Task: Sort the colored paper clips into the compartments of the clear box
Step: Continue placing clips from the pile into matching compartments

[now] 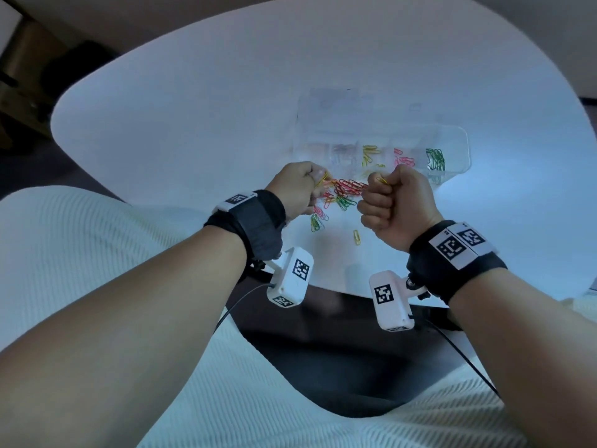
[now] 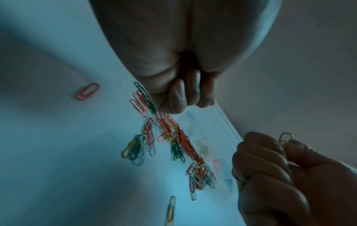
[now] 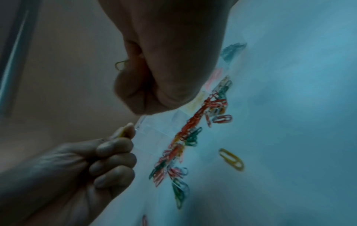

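A heap of mixed red, green, pink and yellow paper clips [image 1: 342, 194] lies on the white table between my hands, just in front of the clear box [image 1: 452, 137]. Its compartments hold yellow clips [image 1: 370, 154], pink clips [image 1: 403, 158] and green clips [image 1: 436, 160]. My left hand [image 1: 300, 189] hovers at the heap's left end and pinches a yellow clip [image 1: 323, 181]. My right hand [image 1: 394, 205] is fisted at the heap's right end, holding yellow clips [image 1: 381, 180] that stick out by the thumb [image 2: 286, 138].
A single yellow clip [image 1: 356, 237] lies apart toward the table's front edge. A lone red clip [image 2: 88, 91] lies off to one side. The box's hinged clear lid [image 1: 336, 101] lies flat behind it. My lap is in white fabric [image 1: 80, 240] below the table.
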{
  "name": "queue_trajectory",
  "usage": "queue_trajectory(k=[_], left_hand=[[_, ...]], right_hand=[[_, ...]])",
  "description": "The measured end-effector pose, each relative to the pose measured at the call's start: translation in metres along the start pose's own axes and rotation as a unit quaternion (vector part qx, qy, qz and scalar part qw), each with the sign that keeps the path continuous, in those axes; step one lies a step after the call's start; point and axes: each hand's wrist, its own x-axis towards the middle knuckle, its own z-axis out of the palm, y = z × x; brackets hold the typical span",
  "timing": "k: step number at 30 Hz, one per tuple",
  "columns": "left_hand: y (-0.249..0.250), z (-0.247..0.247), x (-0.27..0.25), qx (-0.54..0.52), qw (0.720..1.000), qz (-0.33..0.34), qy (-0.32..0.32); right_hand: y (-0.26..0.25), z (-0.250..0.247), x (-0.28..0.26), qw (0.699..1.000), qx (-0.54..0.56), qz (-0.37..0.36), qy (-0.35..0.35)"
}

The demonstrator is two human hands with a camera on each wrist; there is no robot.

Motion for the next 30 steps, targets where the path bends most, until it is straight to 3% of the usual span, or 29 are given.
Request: queue_trajectory(k=[10,13,22,27,30], left_hand=[[0.031,0.001,0.005,-0.171,0.985,0.019,-0.026],[0.045,0.005,0.008,-0.177,0.984,0.020,-0.012],[0.052,0.038,0.016,0.008,1.000,-0.009,0.006],[0.073,0.052,0.024,0.206,0.974,0.079,0.045],[0.080,0.062,0.035,0.271,0.952,0.119,0.075]], right_hand=[[-0.033,0.011,-0.008,0.983,0.085,-0.123,0.105],[-0.044,0.004,0.000,0.981,0.106,-0.100,0.131],[-0.065,0.027,0.038,0.961,-0.131,-0.077,0.229],[-0.072,0.018,0.045,0.958,-0.193,-0.032,0.211],[-0.075,0.013,0.033,0.954,-0.193,-0.070,0.218]])
